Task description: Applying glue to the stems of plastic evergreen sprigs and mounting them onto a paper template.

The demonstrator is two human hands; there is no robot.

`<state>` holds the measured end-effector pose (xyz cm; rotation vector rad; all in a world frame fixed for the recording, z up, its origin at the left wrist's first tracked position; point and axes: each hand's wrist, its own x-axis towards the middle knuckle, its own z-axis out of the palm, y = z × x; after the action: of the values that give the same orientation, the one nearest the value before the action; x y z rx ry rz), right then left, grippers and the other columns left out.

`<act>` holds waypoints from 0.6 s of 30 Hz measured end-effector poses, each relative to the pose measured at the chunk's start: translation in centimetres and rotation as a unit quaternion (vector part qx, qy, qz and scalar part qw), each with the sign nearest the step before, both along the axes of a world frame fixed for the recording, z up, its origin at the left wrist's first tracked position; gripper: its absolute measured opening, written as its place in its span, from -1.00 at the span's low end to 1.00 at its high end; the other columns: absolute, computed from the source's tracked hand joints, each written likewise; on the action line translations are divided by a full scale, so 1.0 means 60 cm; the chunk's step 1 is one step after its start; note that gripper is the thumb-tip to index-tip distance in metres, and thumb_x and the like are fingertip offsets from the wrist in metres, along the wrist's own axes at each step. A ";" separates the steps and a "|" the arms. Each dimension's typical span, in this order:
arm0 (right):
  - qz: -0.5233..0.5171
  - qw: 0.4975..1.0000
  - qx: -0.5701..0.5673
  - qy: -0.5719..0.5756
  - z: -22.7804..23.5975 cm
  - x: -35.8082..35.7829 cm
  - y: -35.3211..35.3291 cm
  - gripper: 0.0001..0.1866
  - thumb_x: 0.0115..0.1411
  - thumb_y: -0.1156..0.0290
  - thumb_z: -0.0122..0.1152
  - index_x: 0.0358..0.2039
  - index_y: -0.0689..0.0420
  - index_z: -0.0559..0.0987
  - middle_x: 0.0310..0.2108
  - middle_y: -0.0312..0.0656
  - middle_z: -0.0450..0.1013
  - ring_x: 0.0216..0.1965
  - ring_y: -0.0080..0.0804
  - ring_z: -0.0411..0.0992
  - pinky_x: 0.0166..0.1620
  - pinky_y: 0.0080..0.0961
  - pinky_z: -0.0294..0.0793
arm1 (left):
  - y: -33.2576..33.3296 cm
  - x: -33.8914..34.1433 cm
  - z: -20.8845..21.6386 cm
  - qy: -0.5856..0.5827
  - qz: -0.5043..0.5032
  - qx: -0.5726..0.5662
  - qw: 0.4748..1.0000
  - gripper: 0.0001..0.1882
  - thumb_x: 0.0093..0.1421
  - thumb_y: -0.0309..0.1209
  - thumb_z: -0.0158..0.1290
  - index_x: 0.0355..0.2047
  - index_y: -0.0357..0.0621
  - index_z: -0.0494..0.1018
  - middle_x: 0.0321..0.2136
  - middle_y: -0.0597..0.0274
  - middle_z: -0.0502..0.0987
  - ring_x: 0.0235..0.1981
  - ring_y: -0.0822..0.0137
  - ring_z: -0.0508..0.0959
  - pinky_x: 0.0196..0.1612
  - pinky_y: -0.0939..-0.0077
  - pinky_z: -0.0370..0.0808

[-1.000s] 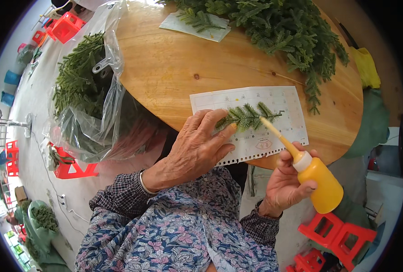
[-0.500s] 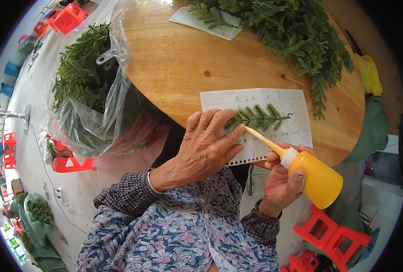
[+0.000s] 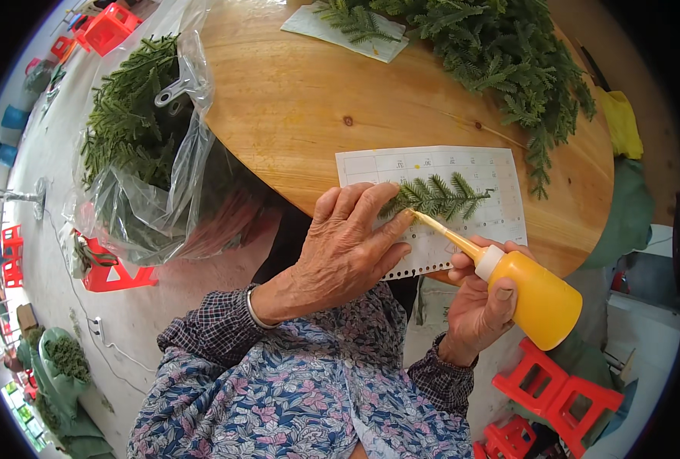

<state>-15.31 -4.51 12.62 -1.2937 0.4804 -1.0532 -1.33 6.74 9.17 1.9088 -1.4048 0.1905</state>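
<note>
On a calendar sheet (image 3: 500, 164) at the table's near edge lies a short green artificial fir sprig (image 3: 443, 197). The fingers of my left hand (image 3: 353, 241) close over its left end, and they hide that end. My right hand (image 3: 481, 302) is wrapped round a yellow squeeze bottle (image 3: 537, 298) with a white collar and a long, tapered nozzle. It is tilted, its nozzle pointing up and to the left. The tip meets or nearly touches my left fingertips beside the sprig; whether anything flows from it I cannot tell.
A heap of green fir branches (image 3: 500, 69) covers the far right of the wooden table (image 3: 278, 115), next to a pale paper (image 3: 340, 34). On the left stands a clear plastic bag (image 3: 156, 222) of branches, fastened with a clip (image 3: 170, 93). Red stools (image 3: 558, 394) stand at lower right.
The hands, sprig and bottle hold almost the same pose, with the bottle shifted very slightly right. The surroundings at left have slid slightly leftward in the picture.
</note>
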 end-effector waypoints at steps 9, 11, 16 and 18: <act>0.010 1.000 0.017 -0.014 0.006 0.004 0.003 -0.44 0.10 0.18 0.25 0.01 0.16 0.27 -0.21 0.13 0.47 -0.48 -0.24 0.51 -0.47 -0.60 0.54 | 0.000 -0.001 0.003 0.001 -0.002 -0.004 1.000 -0.62 0.01 -0.30 0.16 -0.13 -0.10 0.49 0.04 0.12 0.30 -0.02 0.19 0.33 0.02 0.34 0.15; 0.009 1.000 0.020 -0.007 0.008 0.005 0.003 -0.44 0.09 0.19 0.25 0.01 0.17 0.27 -0.21 0.13 0.47 -0.47 -0.24 0.52 -0.48 -0.60 0.54 | 0.000 -0.002 0.003 0.002 -0.002 -0.006 1.000 -0.62 0.01 -0.30 0.16 -0.13 -0.10 0.49 0.04 0.12 0.30 -0.02 0.19 0.33 0.02 0.34 0.15; 0.002 1.000 0.002 0.008 0.014 0.005 0.002 -0.43 0.08 0.19 0.27 0.00 0.17 0.27 -0.22 0.13 0.47 -0.47 -0.23 0.52 -0.48 -0.60 0.54 | -0.001 -0.003 0.002 -0.002 0.001 -0.008 1.000 -0.62 0.00 -0.30 0.17 -0.13 -0.09 0.50 0.04 0.13 0.30 -0.02 0.20 0.34 0.02 0.34 0.15; 0.003 1.000 0.004 0.011 0.018 0.006 0.004 -0.43 0.07 0.21 0.27 0.00 0.17 0.27 -0.22 0.13 0.47 -0.47 -0.23 0.52 -0.48 -0.59 0.55 | -0.001 -0.003 0.002 -0.003 0.002 -0.006 1.000 -0.62 -0.01 -0.30 0.17 -0.14 -0.09 0.50 0.04 0.13 0.30 -0.02 0.20 0.34 0.02 0.34 0.15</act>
<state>-14.93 -4.28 13.72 -1.3007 0.4963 -1.0331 -1.50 6.70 9.29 1.9024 -1.4003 0.2056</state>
